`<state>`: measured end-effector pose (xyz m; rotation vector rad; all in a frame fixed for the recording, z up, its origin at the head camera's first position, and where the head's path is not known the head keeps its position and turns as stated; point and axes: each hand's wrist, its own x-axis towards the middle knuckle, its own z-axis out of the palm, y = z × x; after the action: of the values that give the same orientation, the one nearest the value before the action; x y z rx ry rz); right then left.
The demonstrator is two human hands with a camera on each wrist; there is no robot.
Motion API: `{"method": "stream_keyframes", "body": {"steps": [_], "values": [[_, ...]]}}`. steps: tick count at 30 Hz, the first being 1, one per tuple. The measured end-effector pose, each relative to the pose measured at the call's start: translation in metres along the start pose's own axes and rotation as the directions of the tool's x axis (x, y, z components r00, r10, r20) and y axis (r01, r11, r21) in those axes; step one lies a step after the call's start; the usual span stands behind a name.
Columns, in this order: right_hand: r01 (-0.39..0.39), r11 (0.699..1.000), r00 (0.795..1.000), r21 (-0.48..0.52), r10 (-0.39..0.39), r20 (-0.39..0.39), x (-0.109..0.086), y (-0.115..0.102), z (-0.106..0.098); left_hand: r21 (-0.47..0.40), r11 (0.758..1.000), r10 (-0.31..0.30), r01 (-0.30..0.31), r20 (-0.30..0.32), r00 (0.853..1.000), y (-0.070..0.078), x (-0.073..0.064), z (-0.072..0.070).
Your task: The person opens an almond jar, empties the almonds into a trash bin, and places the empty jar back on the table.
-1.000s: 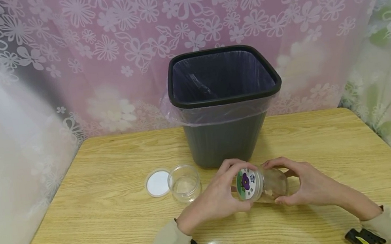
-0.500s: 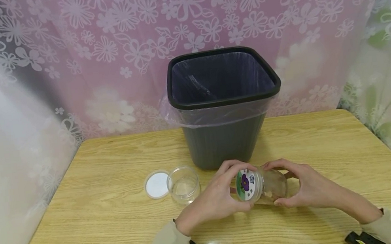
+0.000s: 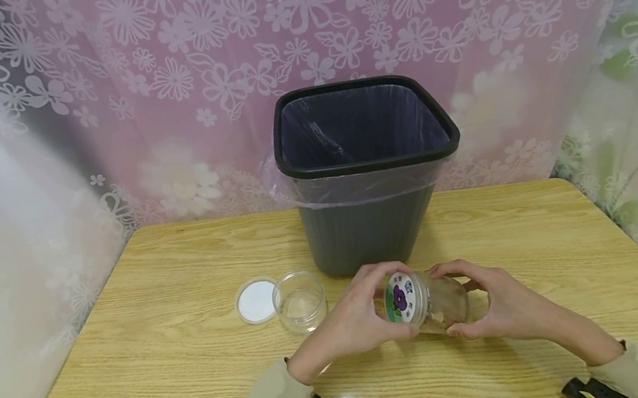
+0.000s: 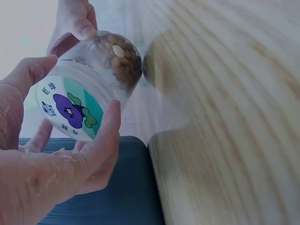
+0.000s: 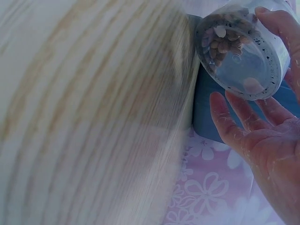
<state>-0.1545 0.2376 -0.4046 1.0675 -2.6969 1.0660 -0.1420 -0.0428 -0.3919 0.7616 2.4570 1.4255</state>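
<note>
A clear plastic jar [image 3: 446, 302] is tilted on its side close over the table, its lid end towards the left. Brown nut-like pieces [image 4: 123, 63] and a paler one lie inside. My right hand [image 3: 499, 303] holds the jar's body near its base, thumb on one side and fingers on the other. At the other end, my left hand [image 3: 363, 314] curls its thumb and fingers round the rim of the lid [image 3: 402, 297]. The lid carries a white and green label with a purple cartoon figure.
An open clear jar [image 3: 301, 304] stands left of my hands, overlapping a round white-centred lid [image 3: 256, 301] in the head view. Behind my hands is a grey bin [image 3: 369, 232] with a purple liner. The wooden table [image 3: 185, 369] ends at a flowered curtain.
My left hand's fingers have shifted slightly round the lid, showing more of its label. The right hand and the jar's body stay in place.
</note>
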Motion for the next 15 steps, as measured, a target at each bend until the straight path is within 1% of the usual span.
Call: {"method": "stream_keyframes", "body": {"steps": [5, 8, 10, 15], "values": [[0.003, 1.000, 1.000, 0.004, -0.003, 0.006, 0.0009, -0.0006, -0.0013, -0.010, 1.000, -0.025, 0.025, 0.004, 1.000, 0.0023, -0.0003, -0.0001], [-0.011, 1.000, 1.000, 0.009, 0.011, 0.019, 0.0014, -0.0013, -0.0025, -0.004, 1.000, -0.024, 0.024, 0.012, 1.000, 0.0027, -0.0013, -0.0006], [-0.019, 1.000, 0.999, 0.010, 0.019, 0.028, 0.0015, -0.0015, -0.0032, -0.001, 1.000, -0.006, 0.006, 0.021, 1.000, 0.0025, -0.0021, -0.0011], [-0.021, 1.000, 0.999, 0.016, 0.020, 0.039, 0.0018, 0.0000, -0.0036, 0.045, 0.997, 0.060, -0.062, 0.045, 0.997, 0.0010, -0.0034, -0.0020]]}}
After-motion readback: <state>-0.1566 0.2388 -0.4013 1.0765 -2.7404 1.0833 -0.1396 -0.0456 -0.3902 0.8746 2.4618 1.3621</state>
